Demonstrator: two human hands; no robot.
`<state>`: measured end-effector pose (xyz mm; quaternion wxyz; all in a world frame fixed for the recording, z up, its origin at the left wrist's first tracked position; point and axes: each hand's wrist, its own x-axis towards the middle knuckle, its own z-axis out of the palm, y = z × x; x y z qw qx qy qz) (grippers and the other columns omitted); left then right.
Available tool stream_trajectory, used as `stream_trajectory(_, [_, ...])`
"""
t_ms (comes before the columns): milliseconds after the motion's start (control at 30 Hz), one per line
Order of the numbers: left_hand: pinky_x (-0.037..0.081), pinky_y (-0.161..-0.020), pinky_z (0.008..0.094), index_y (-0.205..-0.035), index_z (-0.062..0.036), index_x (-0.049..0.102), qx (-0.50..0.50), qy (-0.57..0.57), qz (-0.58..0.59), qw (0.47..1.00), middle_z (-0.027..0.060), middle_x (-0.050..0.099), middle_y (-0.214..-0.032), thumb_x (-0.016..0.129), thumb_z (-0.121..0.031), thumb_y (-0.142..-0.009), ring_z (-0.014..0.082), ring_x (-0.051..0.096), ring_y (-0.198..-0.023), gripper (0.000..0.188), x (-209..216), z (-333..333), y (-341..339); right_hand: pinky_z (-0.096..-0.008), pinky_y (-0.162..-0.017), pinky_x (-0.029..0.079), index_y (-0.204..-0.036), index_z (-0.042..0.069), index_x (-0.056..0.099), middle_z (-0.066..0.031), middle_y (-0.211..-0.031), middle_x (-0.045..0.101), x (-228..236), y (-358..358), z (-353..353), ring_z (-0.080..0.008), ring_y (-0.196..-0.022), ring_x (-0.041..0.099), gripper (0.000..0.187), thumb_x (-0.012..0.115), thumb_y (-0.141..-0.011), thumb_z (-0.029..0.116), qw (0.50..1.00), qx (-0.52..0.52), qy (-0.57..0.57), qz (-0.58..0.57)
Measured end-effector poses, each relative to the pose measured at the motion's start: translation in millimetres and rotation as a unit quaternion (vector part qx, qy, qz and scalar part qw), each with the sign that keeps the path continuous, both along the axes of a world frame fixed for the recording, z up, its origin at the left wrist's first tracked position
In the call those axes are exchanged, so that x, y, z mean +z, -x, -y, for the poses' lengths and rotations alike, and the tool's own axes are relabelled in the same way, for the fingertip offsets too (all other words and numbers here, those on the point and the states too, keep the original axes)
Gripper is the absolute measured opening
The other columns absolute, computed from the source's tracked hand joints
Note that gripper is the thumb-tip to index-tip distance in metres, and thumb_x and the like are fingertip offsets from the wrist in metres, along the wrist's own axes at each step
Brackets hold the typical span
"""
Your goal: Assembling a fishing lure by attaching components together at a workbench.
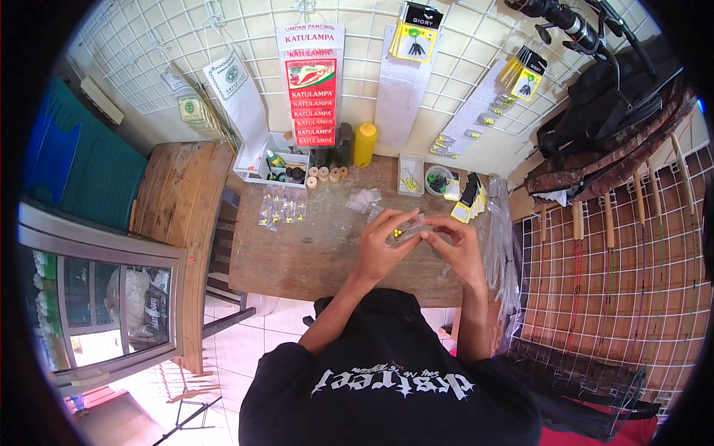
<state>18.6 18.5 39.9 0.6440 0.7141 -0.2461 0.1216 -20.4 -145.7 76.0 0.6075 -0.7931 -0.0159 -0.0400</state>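
Above the wooden table (297, 256), my left hand (378, 241) and my right hand (455, 241) meet at a small clear plastic bag (420, 222). Fingers and thumbs of both pinch its upper part. Small yellow pieces (398, 233) show by my left fingers; they seem to be inside the bag, and their exact kind is too small to tell. Just beyond my hands lie loose clear bags (363, 199). Several filled bags with yellow pieces (282, 208) rest farther left. A white box (411, 175) with yellow pieces and a round tub (439, 181) stand at the back.
Black-and-yellow cards (468, 199) and long plastic sleeves (502, 253) lie at the right. Wooden spools (323, 175), a white tray (256, 177) and a yellow bottle (364, 145) stand behind. Hanging packets (312, 89) cover the wire grid; rods (610, 223) hang at right.
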Motion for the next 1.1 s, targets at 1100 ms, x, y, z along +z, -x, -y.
stream_trajectory(1100, [0.051, -0.072, 0.0302, -0.110, -0.0051, 0.067, 0.009, -0.007, 0.003, 1.000, 0.0089, 0.065, -0.092, 0.079, -0.004, -0.068, 0.0203, 0.064, -0.084, 0.044, -4.5, 3.9, 2.5, -0.0294, -0.081, 0.047, -0.099, 0.002, 0.071, -0.0103, -0.101, 0.068, -3.8, 5.6, 3.4, -0.0170, -0.095, 0.061, 0.019, 0.071, -0.081, 0.009, 0.998, -0.032, -0.054, -0.023])
